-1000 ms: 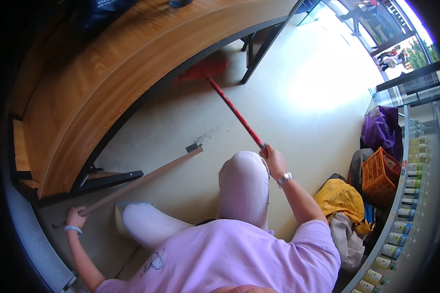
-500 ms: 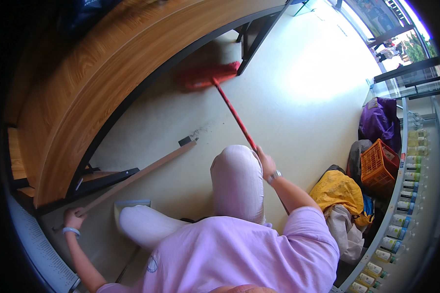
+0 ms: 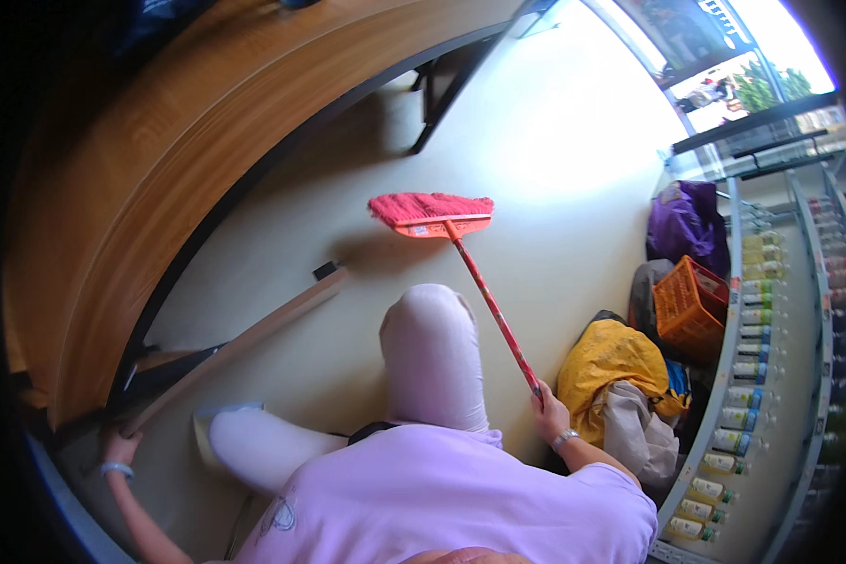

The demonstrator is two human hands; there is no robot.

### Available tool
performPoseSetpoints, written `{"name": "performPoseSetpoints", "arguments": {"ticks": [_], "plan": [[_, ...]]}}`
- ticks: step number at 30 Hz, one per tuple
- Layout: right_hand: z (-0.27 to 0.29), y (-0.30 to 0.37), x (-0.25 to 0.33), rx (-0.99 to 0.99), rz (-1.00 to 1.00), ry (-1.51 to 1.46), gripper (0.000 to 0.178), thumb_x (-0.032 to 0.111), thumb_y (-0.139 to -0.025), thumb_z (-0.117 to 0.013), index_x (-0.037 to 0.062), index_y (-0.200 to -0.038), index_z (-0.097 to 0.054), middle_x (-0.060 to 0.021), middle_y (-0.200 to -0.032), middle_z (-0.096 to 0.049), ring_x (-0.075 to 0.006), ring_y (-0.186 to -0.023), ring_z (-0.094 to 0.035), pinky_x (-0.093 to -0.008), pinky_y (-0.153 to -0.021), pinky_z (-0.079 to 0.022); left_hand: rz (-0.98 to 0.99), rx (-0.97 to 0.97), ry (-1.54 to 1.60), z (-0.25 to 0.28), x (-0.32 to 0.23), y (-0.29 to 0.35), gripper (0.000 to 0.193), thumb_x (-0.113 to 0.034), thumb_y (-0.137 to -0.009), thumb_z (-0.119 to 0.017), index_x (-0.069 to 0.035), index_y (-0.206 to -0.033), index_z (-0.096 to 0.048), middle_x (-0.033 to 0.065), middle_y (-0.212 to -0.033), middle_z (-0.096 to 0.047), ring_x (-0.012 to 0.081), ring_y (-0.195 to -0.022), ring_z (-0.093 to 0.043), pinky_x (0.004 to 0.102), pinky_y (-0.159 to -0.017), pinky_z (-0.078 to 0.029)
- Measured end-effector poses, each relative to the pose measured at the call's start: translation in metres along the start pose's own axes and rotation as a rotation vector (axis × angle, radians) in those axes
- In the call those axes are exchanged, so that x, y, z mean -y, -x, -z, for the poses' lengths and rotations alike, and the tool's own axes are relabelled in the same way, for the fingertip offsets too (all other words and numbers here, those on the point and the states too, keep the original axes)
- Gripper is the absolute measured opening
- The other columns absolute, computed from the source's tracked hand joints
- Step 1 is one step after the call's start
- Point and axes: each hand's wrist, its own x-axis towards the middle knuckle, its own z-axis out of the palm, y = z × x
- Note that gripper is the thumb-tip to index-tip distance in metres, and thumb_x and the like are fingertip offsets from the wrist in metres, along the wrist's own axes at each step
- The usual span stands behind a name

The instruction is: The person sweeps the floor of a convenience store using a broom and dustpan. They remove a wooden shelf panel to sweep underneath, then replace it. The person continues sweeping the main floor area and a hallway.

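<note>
My right hand [image 3: 552, 414] is closed round the end of a red broom's handle. The broom [image 3: 432, 218] reaches forward and left, its red bristles pointing away from me. A shadow on the floor below its head suggests that it is raised. At the lower left, my left hand [image 3: 119, 446] is closed on the near end of a long brown board [image 3: 244, 343]. That board slants forward and right along the floor, with a small black block [image 3: 325, 271] by its far end. My bent knee [image 3: 432, 348] is between the two.
A curved wooden counter [image 3: 188, 141] runs along the left, with a black metal leg [image 3: 442, 103] under it. At right lie a yellow cloth bag [image 3: 611, 362], an orange crate [image 3: 691, 305] and a purple bag [image 3: 691, 226], beside a shelf of bottles [image 3: 757, 343].
The broom has come back toward me, off the counter's leg, and my right hand has moved back and right. Dark crumbs by the board's far end no longer show. My left hand keeps the board.
</note>
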Motion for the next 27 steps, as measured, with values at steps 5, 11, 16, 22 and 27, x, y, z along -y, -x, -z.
{"name": "performPoseSetpoints", "arguments": {"ticks": [5, 11, 16, 22, 27], "plan": [[0.030, -0.058, -0.025, -0.074, -0.168, 0.069, 0.029, 0.037, -0.092, -0.051, 0.0163, -0.114, -0.053, -0.0219, -0.083, -0.065, -0.0420, -0.077, -0.062, -0.0510, -0.068, -0.048, -0.043, 0.013, -0.035, -0.007, 0.003, -0.008, 0.034, -0.018, -0.073, -0.071, -0.001, -0.102, -0.066, 0.0200, -0.106, -0.065, 0.0344, -0.101, -0.062, 0.0382, -0.087, -0.047], [0.113, -0.117, -0.093, 0.036, -0.414, 0.509, 0.031, 0.041, -0.093, -0.047, 0.0173, -0.110, -0.056, -0.0147, -0.105, -0.066, -0.0343, -0.099, -0.062, -0.0470, -0.083, -0.048, -0.019, 0.021, 0.169, -0.006, -0.010, 0.005, 0.025, -0.006, -0.069, -0.073, 0.000, -0.093, -0.067, 0.0161, -0.092, -0.067, 0.0255, -0.089, -0.065, 0.0356, -0.080, -0.051], [0.133, -0.140, -0.121, 0.015, -0.803, 0.581, 0.037, 0.036, -0.093, -0.048, 0.0197, -0.127, -0.050, -0.0111, -0.131, -0.051, -0.0328, -0.127, -0.043, -0.0518, -0.102, -0.034, -0.160, -0.034, 0.062, -0.005, -0.015, 0.017, 0.021, -0.002, -0.071, -0.072, 0.001, -0.091, -0.069, 0.0137, -0.084, -0.069, 0.0213, -0.083, -0.066, 0.0325, -0.077, -0.051], [0.068, -0.192, -0.072, -0.012, -0.454, 0.232, 0.068, 0.014, -0.084, -0.060, 0.0125, -0.145, -0.030, -0.0205, -0.137, -0.044, -0.0369, -0.127, -0.040, -0.0436, -0.105, -0.035, -0.301, -0.092, 0.001, -0.011, -0.033, 0.065, 0.031, -0.002, -0.071, -0.071, -0.005, -0.102, -0.070, 0.0168, -0.099, -0.067, 0.0287, -0.092, -0.066, 0.0353, -0.082, -0.053], [-0.011, -0.257, 0.102, 0.038, 0.345, -0.557, 0.067, 0.011, -0.082, -0.067, 0.0061, -0.141, -0.036, -0.0207, -0.133, -0.046, -0.0301, -0.117, -0.052, -0.0378, -0.096, -0.045, -0.217, -0.014, -0.013, -0.008, -0.078, 0.085, 0.033, -0.005, -0.075, -0.071, -0.008, -0.107, -0.069, 0.0167, -0.104, -0.066, 0.0305, -0.095, -0.065, 0.0350, -0.085, -0.051]]}}
